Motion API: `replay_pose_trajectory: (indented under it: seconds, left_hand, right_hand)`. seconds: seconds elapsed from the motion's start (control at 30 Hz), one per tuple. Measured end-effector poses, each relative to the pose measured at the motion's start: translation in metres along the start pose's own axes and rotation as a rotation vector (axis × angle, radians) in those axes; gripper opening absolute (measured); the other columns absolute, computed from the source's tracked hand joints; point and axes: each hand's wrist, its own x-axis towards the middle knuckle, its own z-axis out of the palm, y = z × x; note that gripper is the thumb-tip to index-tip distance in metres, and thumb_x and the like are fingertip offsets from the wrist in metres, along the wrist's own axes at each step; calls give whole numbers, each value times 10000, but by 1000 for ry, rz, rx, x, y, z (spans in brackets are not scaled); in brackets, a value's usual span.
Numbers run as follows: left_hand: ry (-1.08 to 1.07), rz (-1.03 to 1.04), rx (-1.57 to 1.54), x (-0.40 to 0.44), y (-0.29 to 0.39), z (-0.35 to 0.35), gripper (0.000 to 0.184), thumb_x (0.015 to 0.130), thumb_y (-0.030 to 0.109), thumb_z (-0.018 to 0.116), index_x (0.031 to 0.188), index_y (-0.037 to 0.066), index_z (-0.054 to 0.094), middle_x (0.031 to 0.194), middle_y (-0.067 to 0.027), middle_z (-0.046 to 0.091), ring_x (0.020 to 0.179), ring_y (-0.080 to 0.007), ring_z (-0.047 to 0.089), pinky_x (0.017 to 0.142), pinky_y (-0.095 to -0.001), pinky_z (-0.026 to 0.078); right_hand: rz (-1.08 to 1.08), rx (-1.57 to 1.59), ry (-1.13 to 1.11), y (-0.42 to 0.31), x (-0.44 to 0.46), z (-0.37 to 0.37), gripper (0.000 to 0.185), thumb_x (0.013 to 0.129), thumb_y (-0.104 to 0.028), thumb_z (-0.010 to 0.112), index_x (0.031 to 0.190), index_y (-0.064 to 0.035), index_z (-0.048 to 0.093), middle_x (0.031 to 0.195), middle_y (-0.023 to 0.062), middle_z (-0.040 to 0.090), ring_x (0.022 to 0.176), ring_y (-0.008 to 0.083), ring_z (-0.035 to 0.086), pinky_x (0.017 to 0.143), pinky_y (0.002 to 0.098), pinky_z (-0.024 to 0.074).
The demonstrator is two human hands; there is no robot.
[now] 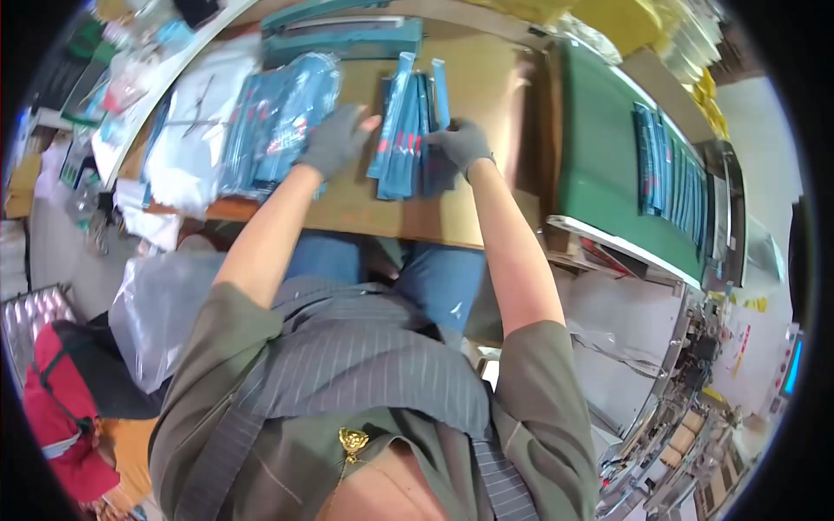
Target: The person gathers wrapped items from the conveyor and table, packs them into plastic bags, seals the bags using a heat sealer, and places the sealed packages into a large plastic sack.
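Note:
Several slim blue packets [402, 156] lie in a loose pile on the brown tabletop [365, 204], between my two hands. My left hand [337, 141], in a grey glove with bare fingertips showing, is left of the pile, its fingers apart and nothing seen in them. At the pile's right edge is my right hand [460, 146], also gloved in grey; its fingers bend toward the packets, and whether they grip one is unclear. One narrow blue packet [440, 87] stands out just above it. Blue packets in clear plastic [287, 113] lie left of my left hand.
A teal sealing device [343, 43] lies across the table's back. White plastic bags [187, 148] are at the left. On the right, a green surface [599, 148] carries a row of blue packets [669, 174]. A clear bag [161, 304] hangs at lower left.

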Motion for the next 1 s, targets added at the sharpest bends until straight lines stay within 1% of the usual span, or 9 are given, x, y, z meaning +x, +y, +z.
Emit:
replay_pose_trajectory:
  seconds: [0.1, 0.2, 0.37, 0.43, 0.53, 0.77, 0.87, 0.93, 1.0]
  left_hand:
    - [161, 151, 44, -4, -15, 17, 440, 879, 330, 525, 1204, 34, 516, 1196, -193, 543, 1131, -329, 505, 953, -378, 401]
    - [140, 117, -25, -4, -15, 16, 418, 854, 266, 548, 1201, 36, 515, 1147, -189, 567, 1075, -340, 533, 928, -389, 415]
    - [160, 78, -152, -3, -14, 9, 513, 804, 329, 601, 1201, 21, 500, 1128, -184, 572, 1068, -339, 539, 888, -395, 440]
    - [78, -80, -153, -8, -2, 0, 590, 738, 383, 665, 1177, 17, 519, 1133, -212, 562, 1049, -333, 547, 886, -397, 439]
    - [37, -58, -69, -6, -10, 0, 553, 697, 353, 699, 1110, 13, 557, 1057, -222, 595, 982, -346, 575, 844, -393, 459]
    - [-74, -99, -154, 2, -15, -9, 323, 717, 258, 608, 922, 7, 610, 862, -241, 617, 841, -394, 590, 760, -412, 476]
    - [22, -55, -71, 1, -17, -7, 272, 739, 217, 592, 908, 5, 615, 874, -224, 634, 814, -342, 631, 736, -396, 488]
    - [-219, -254, -395, 6, -20, -12, 262, 804, 139, 578, 983, -53, 595, 899, -185, 660, 812, -254, 658, 748, -340, 500]
    - [-236, -320, -600, 7, -24, -11, 255, 819, 102, 559, 1005, -72, 577, 913, -178, 658, 818, -230, 660, 755, -323, 510]
  right_hand:
    - [-77, -143, 171, -15, -21, 4, 418, 631, -259, 739, 949, -3, 649, 866, 145, 673, 827, 270, 648, 767, 351, 501]
    - [138, 319, 20, -9, -30, -13, 253, 731, -166, 686, 908, 10, 643, 749, 81, 625, 647, 150, 593, 585, 294, 500]
    - [223, 456, 144, 1, -51, -27, 273, 756, -99, 670, 987, 34, 612, 801, 78, 618, 711, 129, 601, 603, 268, 514]
    - [213, 462, 211, 4, -53, -25, 312, 752, -99, 670, 1016, 53, 603, 826, 94, 628, 725, 145, 605, 621, 269, 516]
    - [67, 47, 312, -3, -56, -23, 363, 748, -94, 670, 1059, 73, 586, 863, 116, 638, 742, 166, 609, 639, 268, 517]
    - [13, 143, 219, 26, -43, -25, 406, 736, -85, 680, 1090, 81, 571, 902, 135, 639, 774, 183, 626, 653, 271, 521]
    - [49, 212, 220, 35, -49, -28, 414, 709, -210, 687, 1054, 11, 628, 884, 107, 667, 809, 196, 636, 760, 298, 493]
    - [-11, 100, 345, 39, -49, -26, 374, 714, -205, 679, 1027, -5, 638, 871, 125, 662, 781, 207, 634, 747, 305, 495]
    - [-71, -1, 425, 31, -59, -24, 352, 718, -208, 676, 1009, -13, 643, 883, 133, 662, 794, 217, 637, 750, 307, 495]
